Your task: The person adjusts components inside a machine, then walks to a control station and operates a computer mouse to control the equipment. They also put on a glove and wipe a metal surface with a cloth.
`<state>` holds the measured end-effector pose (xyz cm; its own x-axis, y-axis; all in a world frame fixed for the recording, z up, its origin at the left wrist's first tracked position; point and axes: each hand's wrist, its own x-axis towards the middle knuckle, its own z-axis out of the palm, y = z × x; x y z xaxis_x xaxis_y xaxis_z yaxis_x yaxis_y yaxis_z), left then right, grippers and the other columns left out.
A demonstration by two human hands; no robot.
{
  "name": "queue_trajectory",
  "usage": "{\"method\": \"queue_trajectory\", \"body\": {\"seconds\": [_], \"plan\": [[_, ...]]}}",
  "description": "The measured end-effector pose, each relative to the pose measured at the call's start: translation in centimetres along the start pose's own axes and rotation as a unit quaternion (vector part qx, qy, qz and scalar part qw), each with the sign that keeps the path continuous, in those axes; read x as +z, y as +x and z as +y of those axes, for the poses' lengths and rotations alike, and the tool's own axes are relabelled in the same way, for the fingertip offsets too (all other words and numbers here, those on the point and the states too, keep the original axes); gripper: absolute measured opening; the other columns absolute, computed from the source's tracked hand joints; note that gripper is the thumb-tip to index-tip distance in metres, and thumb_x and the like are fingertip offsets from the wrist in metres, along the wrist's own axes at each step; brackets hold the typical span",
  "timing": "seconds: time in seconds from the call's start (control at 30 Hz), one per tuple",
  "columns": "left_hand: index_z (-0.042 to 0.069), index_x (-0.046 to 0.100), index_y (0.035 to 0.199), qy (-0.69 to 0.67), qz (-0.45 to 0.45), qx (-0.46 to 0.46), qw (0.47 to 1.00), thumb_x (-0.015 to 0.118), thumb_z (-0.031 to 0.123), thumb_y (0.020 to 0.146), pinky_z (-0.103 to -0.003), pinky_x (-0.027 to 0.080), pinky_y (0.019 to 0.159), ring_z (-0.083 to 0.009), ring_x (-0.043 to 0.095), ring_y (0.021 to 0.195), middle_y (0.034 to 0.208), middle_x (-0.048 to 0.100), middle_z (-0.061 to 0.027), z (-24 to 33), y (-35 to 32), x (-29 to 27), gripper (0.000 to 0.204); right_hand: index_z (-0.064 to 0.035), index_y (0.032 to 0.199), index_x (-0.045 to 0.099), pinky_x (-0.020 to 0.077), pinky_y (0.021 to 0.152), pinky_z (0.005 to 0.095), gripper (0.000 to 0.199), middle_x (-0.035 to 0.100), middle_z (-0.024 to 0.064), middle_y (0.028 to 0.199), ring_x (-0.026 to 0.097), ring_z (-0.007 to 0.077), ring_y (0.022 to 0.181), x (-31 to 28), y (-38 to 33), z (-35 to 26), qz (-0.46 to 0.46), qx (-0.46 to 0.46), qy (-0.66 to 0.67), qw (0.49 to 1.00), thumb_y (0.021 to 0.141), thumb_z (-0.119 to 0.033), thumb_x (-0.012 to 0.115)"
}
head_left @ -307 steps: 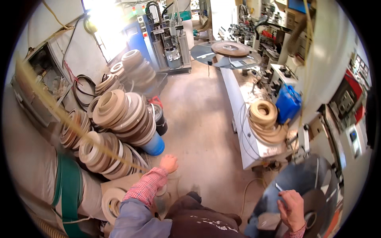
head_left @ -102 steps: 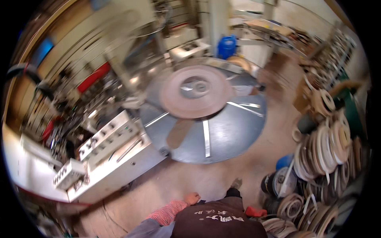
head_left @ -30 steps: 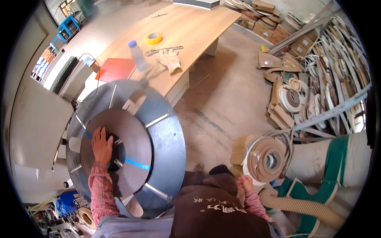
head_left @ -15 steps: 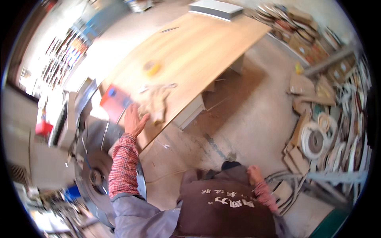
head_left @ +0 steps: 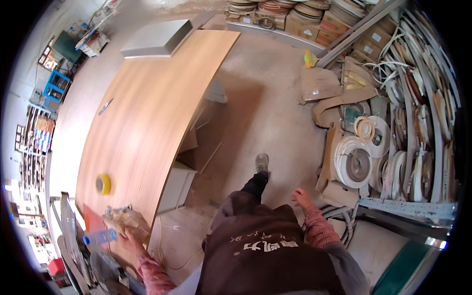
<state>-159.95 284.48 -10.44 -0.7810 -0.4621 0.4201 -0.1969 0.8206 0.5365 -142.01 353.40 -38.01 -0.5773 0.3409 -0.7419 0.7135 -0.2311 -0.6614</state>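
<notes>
My left hand (head_left: 130, 240) is over the near end of the wooden table (head_left: 142, 123), its fingers loosely stretched. Its fingertips are at the base of a clear plastic bottle with a blue cap (head_left: 98, 238), which lies on its side. Right against the hand is a crumpled beige work glove (head_left: 129, 219); I see no firm grip on either. Under the bottle shows a flat red-orange piece (head_left: 93, 219). A yellow tape roll (head_left: 103, 184) sits farther up the tabletop. Out over the floor to the right, my right hand (head_left: 301, 197) is loosely curled with nothing visible in it.
A grey box-shaped panel (head_left: 158, 38) rests at the table's far end, and a pen-like tool (head_left: 105, 106) lies along the left side. Coiled edge-banding rolls (head_left: 353, 161) and cardboard (head_left: 320, 84) fill the right. A round-based machine (head_left: 105, 268) stands at lower left.
My view has swung, so the table now appears farther left and more upright. My left hand has shifted closer against the glove. My right hand has swung out from the apron, and a shoe shows ahead.
</notes>
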Motion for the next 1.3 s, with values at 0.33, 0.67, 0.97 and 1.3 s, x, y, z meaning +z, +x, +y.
{"method": "queue_trajectory", "body": {"seconds": [0.33, 0.67, 0.97, 1.3], "plan": [[0.005, 0.062, 0.111, -0.456, -0.347, -0.101, 0.813, 0.064, 0.010, 0.096, -0.023, 0.042, 0.053, -0.0025, 0.050, 0.065, 0.081, 0.060, 0.0047, 47.6, -3.1, 31.3, 0.016, -0.0011, 0.113, 0.064, 0.0526, 0.084, 0.0317, 0.024, 0.070, 0.0084, 0.099, 0.066, 0.0166, 0.092, -0.5, 10.2, -33.4, -0.067, -0.289, -0.112, 0.948, 0.098, -0.019, 0.063], [0.003, 0.058, 0.119, -0.298, -0.574, 0.203, 0.735, 0.058, 0.032, 0.100, -0.047, 0.052, 0.079, -0.0418, 0.066, 0.090, 0.096, 0.065, -0.0236, 76.2, -4.4, 51.6, 0.035, 0.0020, 0.135, 0.049, 0.0468, 0.095, 0.0302, 0.044, 0.063, 0.0104, 0.120, 0.059, 0.0153, 0.110, -10.4, 19.7, -59.6, -0.126, -0.355, 0.042, 0.926, 0.096, -0.014, 0.063], [0.002, 0.065, 0.107, -0.519, -0.602, -0.205, 0.571, 0.051, 0.028, 0.108, -0.025, 0.052, 0.075, -0.0071, 0.063, 0.084, 0.096, 0.069, 0.0002, 85.8, 2.9, 67.2, 0.030, 0.0018, 0.135, 0.049, 0.0474, 0.095, 0.0288, 0.042, 0.063, 0.0082, 0.118, 0.058, 0.0128, 0.107, -13.6, 34.7, -77.9, -0.236, -0.331, -0.044, 0.913, 0.098, -0.011, 0.063], [-0.002, 0.062, 0.123, -0.605, -0.511, -0.349, 0.501, 0.052, 0.021, 0.105, -0.033, 0.058, 0.087, -0.0184, 0.070, 0.097, 0.110, 0.071, -0.0091, 94.1, 16.7, 87.8, 0.030, 0.0017, 0.119, 0.062, 0.0500, 0.080, 0.0293, 0.027, 0.066, 0.0117, 0.093, 0.059, 0.0120, 0.087, -9.3, 55.4, -97.2, -0.112, -0.403, -0.187, 0.889, 0.095, -0.009, 0.061]]}}
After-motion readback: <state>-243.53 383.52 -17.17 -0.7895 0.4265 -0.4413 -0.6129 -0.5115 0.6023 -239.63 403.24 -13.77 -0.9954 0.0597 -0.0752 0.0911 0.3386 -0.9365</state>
